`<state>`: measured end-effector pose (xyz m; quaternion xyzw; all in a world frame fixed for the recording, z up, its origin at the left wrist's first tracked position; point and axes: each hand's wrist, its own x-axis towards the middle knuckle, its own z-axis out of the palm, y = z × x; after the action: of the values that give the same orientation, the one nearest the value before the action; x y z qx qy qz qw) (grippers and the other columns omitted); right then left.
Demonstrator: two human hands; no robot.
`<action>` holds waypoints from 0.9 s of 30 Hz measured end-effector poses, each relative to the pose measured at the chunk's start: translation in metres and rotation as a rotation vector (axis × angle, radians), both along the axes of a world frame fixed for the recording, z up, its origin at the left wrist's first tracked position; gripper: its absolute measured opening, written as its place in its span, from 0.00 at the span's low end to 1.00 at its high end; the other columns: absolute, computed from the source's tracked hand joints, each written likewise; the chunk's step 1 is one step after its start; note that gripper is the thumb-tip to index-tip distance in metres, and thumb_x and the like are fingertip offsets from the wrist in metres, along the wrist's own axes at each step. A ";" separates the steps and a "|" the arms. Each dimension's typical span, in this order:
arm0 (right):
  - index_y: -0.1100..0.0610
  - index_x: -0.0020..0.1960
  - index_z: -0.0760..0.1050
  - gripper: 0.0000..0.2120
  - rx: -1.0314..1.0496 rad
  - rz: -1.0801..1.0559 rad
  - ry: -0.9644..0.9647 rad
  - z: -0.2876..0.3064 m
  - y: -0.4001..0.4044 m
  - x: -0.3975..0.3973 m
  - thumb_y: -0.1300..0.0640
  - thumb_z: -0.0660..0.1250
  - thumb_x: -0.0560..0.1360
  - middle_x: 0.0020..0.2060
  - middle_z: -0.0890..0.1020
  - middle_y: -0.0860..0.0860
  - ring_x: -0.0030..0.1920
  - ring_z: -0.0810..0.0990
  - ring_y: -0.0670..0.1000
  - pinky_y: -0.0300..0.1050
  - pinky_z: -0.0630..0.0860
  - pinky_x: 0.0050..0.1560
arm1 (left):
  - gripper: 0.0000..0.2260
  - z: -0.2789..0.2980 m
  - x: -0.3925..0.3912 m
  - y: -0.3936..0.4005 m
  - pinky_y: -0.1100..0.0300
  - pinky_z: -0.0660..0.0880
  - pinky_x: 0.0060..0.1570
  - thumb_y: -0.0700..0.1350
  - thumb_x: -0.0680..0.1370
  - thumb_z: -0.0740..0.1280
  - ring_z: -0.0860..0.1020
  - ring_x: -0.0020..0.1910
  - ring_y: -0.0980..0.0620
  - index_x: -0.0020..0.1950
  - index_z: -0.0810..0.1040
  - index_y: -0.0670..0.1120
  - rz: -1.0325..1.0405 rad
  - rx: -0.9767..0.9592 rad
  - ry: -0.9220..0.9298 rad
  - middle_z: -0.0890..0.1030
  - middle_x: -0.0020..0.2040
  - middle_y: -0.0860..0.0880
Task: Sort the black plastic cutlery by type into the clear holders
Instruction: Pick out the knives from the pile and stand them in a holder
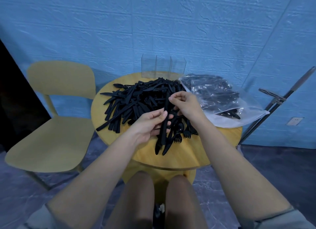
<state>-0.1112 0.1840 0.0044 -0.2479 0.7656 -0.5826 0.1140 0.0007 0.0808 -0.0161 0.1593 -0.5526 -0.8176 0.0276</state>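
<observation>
Left hand (150, 124) gripped knife bundle (164, 126), long axis toward clear holders (163, 66); right hand (185, 104) pinched bundle's far end, nearer holders, beyond cutlery pile (136, 100) on counter (179, 153).

Left hand (150, 124) gripping a bundle of black knives (164, 126), right hand (185, 103) pinching its top end, cutlery heap (136, 99) on round yellow table (184, 153), clear holders (163, 65) behind, plastic bag (222, 99) right, yellow chair (56, 126) left
</observation>
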 end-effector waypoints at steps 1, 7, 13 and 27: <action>0.58 0.47 0.76 0.02 0.017 0.016 0.015 0.001 -0.003 0.000 0.60 0.68 0.76 0.34 0.77 0.48 0.31 0.74 0.45 0.34 0.71 0.26 | 0.19 0.000 0.002 -0.003 0.62 0.80 0.36 0.40 0.79 0.63 0.81 0.36 0.58 0.70 0.70 0.43 -0.008 0.008 -0.004 0.84 0.42 0.51; 0.53 0.44 0.76 0.03 0.109 0.049 0.081 0.001 -0.022 -0.004 0.55 0.68 0.76 0.36 0.79 0.48 0.31 0.76 0.44 0.36 0.72 0.30 | 0.12 0.000 0.014 -0.029 0.60 0.80 0.35 0.37 0.79 0.62 0.83 0.38 0.54 0.61 0.76 0.47 0.086 0.055 -0.002 0.84 0.42 0.50; 0.54 0.47 0.80 0.03 0.388 0.075 0.290 -0.003 -0.049 -0.002 0.56 0.70 0.75 0.40 0.81 0.48 0.40 0.78 0.46 0.36 0.75 0.42 | 0.14 0.002 0.024 -0.066 0.60 0.81 0.37 0.36 0.80 0.61 0.83 0.39 0.54 0.64 0.74 0.44 0.270 0.025 0.003 0.82 0.48 0.48; 0.54 0.45 0.76 0.08 0.700 0.132 0.202 -0.013 -0.089 -0.008 0.51 0.73 0.72 0.52 0.80 0.54 0.49 0.78 0.52 0.45 0.75 0.51 | 0.17 -0.006 0.028 -0.086 0.60 0.80 0.36 0.37 0.79 0.62 0.83 0.41 0.54 0.68 0.72 0.43 0.335 0.010 -0.034 0.82 0.49 0.48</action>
<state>-0.1196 0.0947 -0.0087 -0.2989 0.9083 -0.2497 0.1529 0.0291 -0.0055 -0.0221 0.2633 -0.5146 -0.8015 0.1533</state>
